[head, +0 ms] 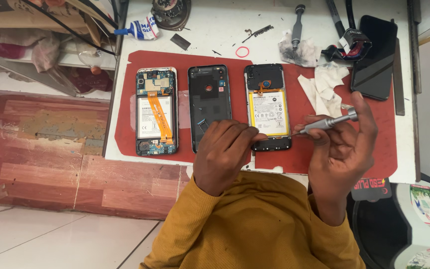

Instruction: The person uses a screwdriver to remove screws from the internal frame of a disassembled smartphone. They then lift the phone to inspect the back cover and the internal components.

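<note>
Right hand [342, 149] gripped slim screwdriver [327, 122], tip at open phone [268, 107] on red mat [304, 154]; left hand [225, 152], curled, steadied its lower edge. Light, stiff, fragile inside; best held by frame edges.

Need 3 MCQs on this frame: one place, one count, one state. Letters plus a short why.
1. Where does the screwdriver tip point?
A) the opened phone with the yellow-edged battery
B) the glue tube
C) the pink ring

2. How many opened phone bodies lie side by side on the red mat?
A) one
B) three
C) five

3. What is the right hand doing?
A) lying flat
B) gripping the screwdriver
C) holding a tissue

Answers: 1 A, the tip meets that phone's lower edge. 2 B, three lie in a row. 3 B, its fingers wrap the metal shaft.
</note>
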